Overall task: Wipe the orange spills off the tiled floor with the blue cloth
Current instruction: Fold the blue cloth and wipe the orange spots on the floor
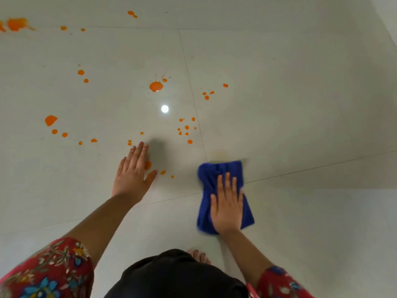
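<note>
Tiled floor (pixel 300 104) is being wiped: blue cloth (pixel 221 171) is being pressed under the flat, straight-fingered right hand (pixel 226 207), long axis running away from the person. Nearest orange spills (pixel 163 172) are lying to its left, beside the flat, empty left hand (pixel 132 175).

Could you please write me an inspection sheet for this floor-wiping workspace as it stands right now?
Surface: pale glossy tiled floor, grout lines visible, with a round light reflection.
Job's things: blue cloth bunched on the floor at the right; orange spills scattered across the left and middle, not yet wiped; faint orange smear just beyond the cloth.
Clutter: nothing seen.
Grippers: left hand open, fingers straight, beside some drops, floor contact unclear; right hand flat, pressing on the cloth.
Cables: nothing seen.
Surroundings: bare foot, floral red sleeves, dark clothing at the bottom edge.
</note>
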`<state>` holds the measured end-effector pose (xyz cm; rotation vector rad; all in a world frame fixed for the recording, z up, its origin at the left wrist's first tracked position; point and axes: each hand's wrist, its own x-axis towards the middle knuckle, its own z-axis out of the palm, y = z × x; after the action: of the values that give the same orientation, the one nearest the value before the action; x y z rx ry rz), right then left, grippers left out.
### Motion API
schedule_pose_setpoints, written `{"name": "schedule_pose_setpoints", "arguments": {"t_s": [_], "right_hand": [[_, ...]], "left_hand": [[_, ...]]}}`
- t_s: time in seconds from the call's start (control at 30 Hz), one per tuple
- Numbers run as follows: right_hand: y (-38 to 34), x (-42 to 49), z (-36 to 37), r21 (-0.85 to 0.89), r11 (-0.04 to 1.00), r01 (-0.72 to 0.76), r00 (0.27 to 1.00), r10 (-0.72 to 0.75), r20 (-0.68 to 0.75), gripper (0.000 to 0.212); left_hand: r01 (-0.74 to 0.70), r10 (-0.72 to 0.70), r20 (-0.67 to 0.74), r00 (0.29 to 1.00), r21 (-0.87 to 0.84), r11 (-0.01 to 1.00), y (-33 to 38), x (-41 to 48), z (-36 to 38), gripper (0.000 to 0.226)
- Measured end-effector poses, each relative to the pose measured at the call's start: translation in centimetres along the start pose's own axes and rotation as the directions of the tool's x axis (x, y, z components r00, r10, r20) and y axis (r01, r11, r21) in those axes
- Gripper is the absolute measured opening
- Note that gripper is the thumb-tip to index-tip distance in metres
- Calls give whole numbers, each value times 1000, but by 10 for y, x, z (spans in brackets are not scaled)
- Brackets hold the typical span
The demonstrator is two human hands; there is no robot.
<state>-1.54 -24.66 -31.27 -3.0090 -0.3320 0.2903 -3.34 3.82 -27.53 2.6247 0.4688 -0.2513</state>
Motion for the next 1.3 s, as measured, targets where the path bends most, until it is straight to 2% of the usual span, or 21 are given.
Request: {"name": "schedule_pose_setpoints", "arguments": {"t_s": [0.1, 0.17, 0.23, 0.3, 0.37, 0.43, 0.53, 0.6, 0.63, 0.7, 0.77, 0.8, 0.83, 0.9, 0.97, 1.03, 1.1, 1.17, 1.2, 1.23, 1.3], "right_hand": [[10, 49, -10, -37, 971, -235, 972, 234, -20, 68], [-18, 92, -13, -20, 965, -262, 965, 262, -28, 72], [-50, 106, -13, -39, 986, -160, 987, 159, -26, 69], [-66, 86, -4, -100, 993, 61, 998, -64, -27, 62], [-52, 47, 0, -139, 953, 268, 963, -269, 9, 58], [-19, 30, -4, -130, 945, 299, 954, -298, 27, 58], [-5, 59, -8, -83, 994, 71, 997, -73, -27, 58], [-40, 91, -8, 10, 999, -50, 995, 51, -82, 59], [-66, 100, -7, 32, 999, -5, 996, 8, -94, 58], [-99, 87, -1, -60, 945, 320, 945, -323, -42, 58], [-84, 57, -2, -115, 740, 663, 749, -659, 75, 59], [-63, 50, -6, -99, 663, 742, 670, -730, 135, 61], [-42, 53, -10, -100, 648, 755, 655, -741, 146, 60], [-17, 83, -16, -145, 795, 589, 808, -583, 86, 57], [-43, 135, -21, -123, 953, 275, 960, -280, -22, 59], [-113, 171, -21, -40, 983, 181, 982, -182, -40, 62], [-182, 170, -10, -54, 928, 370, 927, -373, -53, 60], [-211, 131, 2, -75, 761, 644, 763, -646, -4, 55], [-202, 103, 4, -85, 669, 738, 673, -739, 35, 54], [-180, 80, 5, -91, 620, 779, 626, -777, 69, 54], [-123, 77, -4, -106, 627, 771, 635, -771, 55, 56]], "left_hand": [[58, -58, -21, 998, -9, 998, -18, -5, -3, 74], [89, -90, -36, 995, -7, 996, -32, -9, -4, 75], [120, -119, -31, 992, 11, 993, -47, -15, -4, 78], [134, -133, -29, 991, 27, 991, -58, -19, -3, 83], [128, -127, -28, 992, 45, 991, -65, -20, -3, 83], [105, -104, -19, 994, 68, 992, -68, -19, -4, 80], [96, -95, -16, 995, 65, 993, -71, -22, -3, 76], [108, -104, -45, 994, 90, 990, -72, -29, 0, 73], [119, -113, -64, 991, 104, 987, -75, -32, 1, 72], [155, -146, -90, 985, 104, 982, -80, -37, 2, 71], [187, -178, -102, 979, 84, 979, -87, -34, -1, 72], [194, -186, -105, 977, 72, 978, -89, -32, -3, 72], [201, -194, -110, 975, 57, 978, -93, -30, -5, 72], [206, -202, -120, 972, 24, 978, -96, -29, -4, 70], [203, -202, -139, 969, -7, 979, -96, -34, -5, 68], [202, -202, -150, 968, -15, 979, -100, -37, -7, 65], [220, -221, -182, 958, -28, 975, -107, -32, -10, 64], [257, -269, -213, 939, -86, 963, -112, -22, -16, 65], [263, -278, -217, 936, -97, 960, -113, -19, -18, 63], [261, -275, -215, 937, -93, 961, -113, -18, -19, 62], [240, -251, -217, 943, -77, 968, -115, -19, -20, 59]]}}
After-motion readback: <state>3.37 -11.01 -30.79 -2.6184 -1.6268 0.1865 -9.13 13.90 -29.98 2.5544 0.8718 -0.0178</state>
